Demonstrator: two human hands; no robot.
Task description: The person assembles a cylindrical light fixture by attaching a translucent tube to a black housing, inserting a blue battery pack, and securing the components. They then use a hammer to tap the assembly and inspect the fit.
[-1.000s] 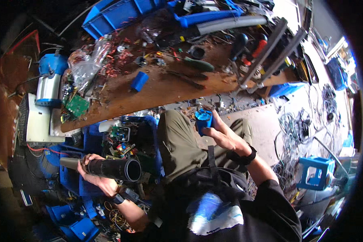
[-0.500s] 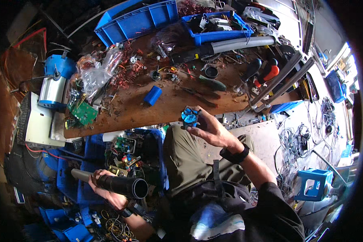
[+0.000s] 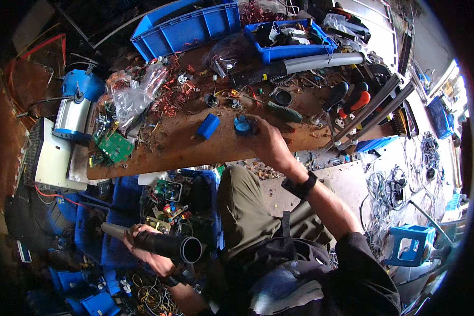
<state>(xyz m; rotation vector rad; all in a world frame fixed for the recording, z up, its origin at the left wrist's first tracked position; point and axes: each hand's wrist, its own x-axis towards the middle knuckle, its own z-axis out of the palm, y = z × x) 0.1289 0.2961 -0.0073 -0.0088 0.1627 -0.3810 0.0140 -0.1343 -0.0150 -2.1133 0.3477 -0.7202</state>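
My left hand (image 3: 151, 254) is wrapped round a black tube (image 3: 166, 245) with a grey narrower end, held low at the left above the crates; its round open mouth faces me. Out over the bench's near part, my right hand (image 3: 273, 146) grips a small round blue-and-dark part (image 3: 242, 125) between thumb and fingers. This part is at or just above the wooden bench top; I cannot tell whether it touches. Just left of it lies a blue cylindrical piece (image 3: 208, 126). Beyond my right hand rests a green-handled tool (image 3: 285, 111), near a black ring-shaped cup (image 3: 283, 98).
A long grey-and-black tube (image 3: 321, 62) lies across the back of the wooden bench (image 3: 166, 150). Blue crates (image 3: 187, 29) stand behind it. Copper wire scraps (image 3: 179, 87) and a green circuit board (image 3: 116, 147) cover the left. Below sits a blue crate of electronics (image 3: 216, 210); cables (image 3: 389, 181) lie right.
My right hand has moved forward from above my lap to the bench top, carrying the blue-and-dark part. My left hand keeps its hold on the black tube. The view has shifted slightly.
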